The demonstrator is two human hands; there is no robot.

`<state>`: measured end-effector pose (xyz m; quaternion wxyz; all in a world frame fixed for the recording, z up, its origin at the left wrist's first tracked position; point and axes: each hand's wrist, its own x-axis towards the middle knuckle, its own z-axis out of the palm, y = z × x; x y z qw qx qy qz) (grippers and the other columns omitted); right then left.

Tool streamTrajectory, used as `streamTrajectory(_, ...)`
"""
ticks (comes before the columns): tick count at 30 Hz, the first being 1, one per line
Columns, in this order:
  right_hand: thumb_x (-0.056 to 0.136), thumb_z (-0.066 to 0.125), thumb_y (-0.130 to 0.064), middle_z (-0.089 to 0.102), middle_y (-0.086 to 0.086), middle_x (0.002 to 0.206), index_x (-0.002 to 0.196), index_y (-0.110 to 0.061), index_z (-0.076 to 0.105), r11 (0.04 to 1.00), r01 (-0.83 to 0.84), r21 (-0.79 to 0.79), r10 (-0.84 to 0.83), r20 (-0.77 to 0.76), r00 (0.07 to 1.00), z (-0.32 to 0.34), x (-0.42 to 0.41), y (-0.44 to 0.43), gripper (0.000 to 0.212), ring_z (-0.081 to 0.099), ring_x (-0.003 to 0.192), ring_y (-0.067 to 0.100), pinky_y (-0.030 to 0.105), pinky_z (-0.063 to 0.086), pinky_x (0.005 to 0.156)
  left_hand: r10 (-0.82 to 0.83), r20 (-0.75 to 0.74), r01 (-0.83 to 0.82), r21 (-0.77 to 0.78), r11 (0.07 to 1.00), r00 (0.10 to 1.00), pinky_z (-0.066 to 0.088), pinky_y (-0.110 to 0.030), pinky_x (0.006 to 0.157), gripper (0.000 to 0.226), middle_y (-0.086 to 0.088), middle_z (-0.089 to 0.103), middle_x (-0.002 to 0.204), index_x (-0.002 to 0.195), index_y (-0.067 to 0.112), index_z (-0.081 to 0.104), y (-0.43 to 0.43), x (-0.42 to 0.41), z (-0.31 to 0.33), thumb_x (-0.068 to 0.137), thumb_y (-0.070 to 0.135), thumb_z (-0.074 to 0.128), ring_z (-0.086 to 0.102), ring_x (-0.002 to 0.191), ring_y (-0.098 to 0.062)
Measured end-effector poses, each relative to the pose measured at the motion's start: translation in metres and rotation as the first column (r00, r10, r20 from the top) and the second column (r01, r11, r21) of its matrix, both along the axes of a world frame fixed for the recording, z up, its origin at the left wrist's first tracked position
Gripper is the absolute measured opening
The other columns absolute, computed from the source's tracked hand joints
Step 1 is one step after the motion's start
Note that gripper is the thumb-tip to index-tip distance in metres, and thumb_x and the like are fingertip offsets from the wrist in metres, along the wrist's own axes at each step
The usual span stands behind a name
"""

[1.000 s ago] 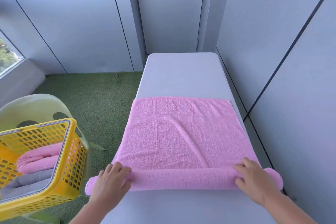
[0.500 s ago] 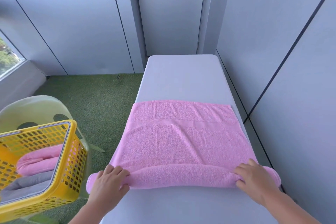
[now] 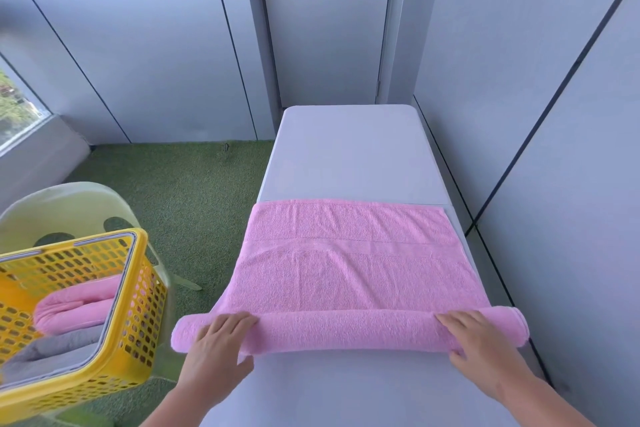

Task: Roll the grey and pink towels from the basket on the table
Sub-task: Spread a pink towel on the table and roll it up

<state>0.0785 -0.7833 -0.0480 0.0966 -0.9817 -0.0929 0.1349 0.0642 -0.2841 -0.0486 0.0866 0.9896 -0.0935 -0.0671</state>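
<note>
Since a second ago our roll (image 3: 346,331) is fatter and farther up the pink towel (image 3: 349,267) | our left hand (image 3: 216,347) and right hand (image 3: 481,347) lie palm-down near its ends, fingers nearly straight, pressing | towel lies across the surface (image 3: 346,156) | yellow basket (image 3: 138,305) on our left holds a grey towel (image 3: 52,350) and a second pink towel (image 3: 72,308)

Left hand (image 3: 216,343) and right hand (image 3: 481,345) lie palm-down, fingers (image 3: 235,318) extended forward

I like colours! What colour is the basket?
The basket is yellow, seen best in the head view.
</note>
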Motion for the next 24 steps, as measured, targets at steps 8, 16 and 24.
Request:
streamTrajectory(8,0.078,0.041,-0.041,0.051,-0.021,0.082,0.07,-0.031,0.066,0.99,0.001,-0.144,0.02,0.149,0.989,0.005,0.008,0.003,0.028,0.044,0.083,0.012,0.029,0.04,0.067,-0.021,0.16,0.011,0.068,0.998,0.987,0.04,-0.032,0.063,0.019,0.018,0.054,0.085,0.077,0.032,0.068,-0.002,0.001,0.003,0.073,0.044,0.054,0.05,0.081,-0.017)
streamTrajectory(16,0.076,0.057,-0.022,0.05,-0.019,0.119,0.121,-0.033,0.056,0.998,0.017,0.063,-0.021,0.066,0.998,0.011,0.001,0.012,0.046,0.046,0.107,0.011,0.024,0.043,0.088,0.072,0.092,-0.063,-0.096,0.993,0.993,0.052,-0.028,0.069,0.039,0.021,0.055,0.108,0.11,0.036,0.062,-0.001,-0.006,-0.003,0.072,0.03,0.059,0.051,0.104,-0.01)
streamTrajectory(24,0.07,0.05,-0.038,0.058,-0.017,0.081,0.082,-0.029,0.064,0.991,-0.034,-0.126,0.042,0.064,0.997,0.012,0.011,0.018,0.021,0.042,0.083,0.014,0.027,0.036,0.065,0.028,0.082,-0.033,0.062,0.998,0.996,0.049,-0.033,0.074,0.027,0.022,0.057,0.083,0.087,0.035,0.065,-0.001,0.004,-0.005,0.062,0.044,0.058,0.054,0.086,-0.015)
